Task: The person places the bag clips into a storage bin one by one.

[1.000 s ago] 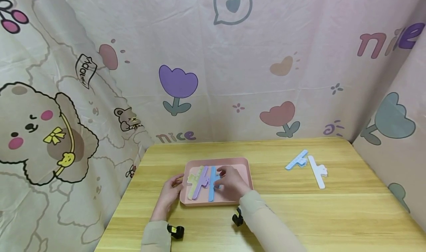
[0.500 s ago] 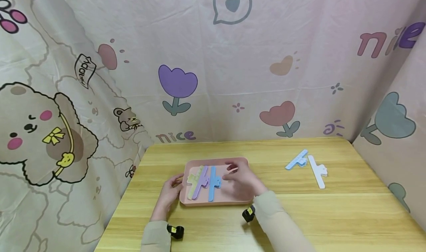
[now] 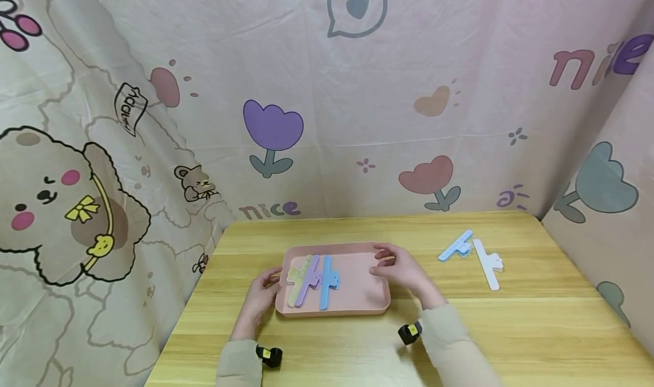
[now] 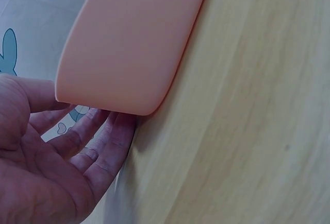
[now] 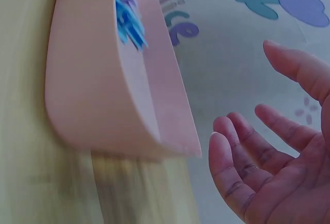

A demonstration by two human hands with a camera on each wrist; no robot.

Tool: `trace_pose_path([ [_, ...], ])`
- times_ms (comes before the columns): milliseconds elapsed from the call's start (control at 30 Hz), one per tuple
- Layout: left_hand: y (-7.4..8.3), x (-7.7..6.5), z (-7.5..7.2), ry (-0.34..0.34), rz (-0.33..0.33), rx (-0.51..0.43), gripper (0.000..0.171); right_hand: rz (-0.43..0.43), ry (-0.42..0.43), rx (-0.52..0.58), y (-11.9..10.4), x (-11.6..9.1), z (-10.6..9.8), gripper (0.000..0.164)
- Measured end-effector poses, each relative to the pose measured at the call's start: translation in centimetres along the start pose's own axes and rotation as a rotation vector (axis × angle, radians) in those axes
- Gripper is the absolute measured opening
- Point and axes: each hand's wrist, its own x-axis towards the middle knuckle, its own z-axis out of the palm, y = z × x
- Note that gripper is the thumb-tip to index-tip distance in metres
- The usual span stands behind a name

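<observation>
A shallow pink tray (image 3: 357, 305) lies on the table with three clips in it: a yellow clip (image 3: 293, 295), a purple clip (image 3: 307, 285) and a blue clip (image 3: 325, 285), side by side in its left half. My left hand (image 3: 263, 295) touches the tray's left end; in the left wrist view its loosely extended fingers (image 4: 111, 154) rest against the end wall, the thumb near the rim. Above the tray's right edge my right hand (image 3: 401, 268) hovers with nothing in it. The right wrist view shows its fingers (image 5: 225, 159) spread and apart from the tray.
On the wooden table (image 3: 511, 330), to the right of the tray, lie a light blue clip (image 3: 456, 245) and a white clip (image 3: 487, 265). A printed curtain (image 3: 327, 92) hangs behind the table and along its sides.
My right hand has left the blue clip and moved right to the tray's right edge. The blue clip stays in the tray. My left hand has kept its place at the left end.
</observation>
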Motion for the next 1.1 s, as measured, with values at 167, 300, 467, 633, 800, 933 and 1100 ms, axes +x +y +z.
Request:
trace_pose_path([
  [167, -0.1, 0.0, 0.0, 0.002, 0.004, 0.004, 0.042, 0.023, 0.031, -0.027, 1.3, -1.0, -2.2, 0.065],
  [300, -0.2, 0.2, 0.1, 0.003, 0.003, 0.007, 0.042, 0.04, 0.064, -0.045, 2.1, -2.0, -4.2, 0.066],
  [467, -0.4, 0.4, 0.1, 0.005, 0.001, 0.032, 0.042, 0.051, 0.093, -0.069, 2.6, -3.5, -6.5, 0.066],
  [633, -0.3, 0.6, 0.1, -0.002, 0.02, 0.072, 0.042, 0.096, 0.125, -0.094, 3.3, -4.6, -8.8, 0.068],
  [800, -0.2, 0.7, 0.1, 0.006, 0.06, 0.112, 0.04, 0.128, 0.159, -0.091, 3.8, -5.6, -10.9, 0.066],
  [933, 0.2, 0.6, 0.5, 0.011, 0.068, 0.127, 0.039, 0.139, 0.186, -0.121, 4.3, -6.2, -12.4, 0.067],
  [1100, 0.7, 0.4, 1.1, -0.001, 0.052, 0.109, 0.039, 0.154, 0.225, -0.162, 5.1, -6.8, -14.5, 0.068],
])
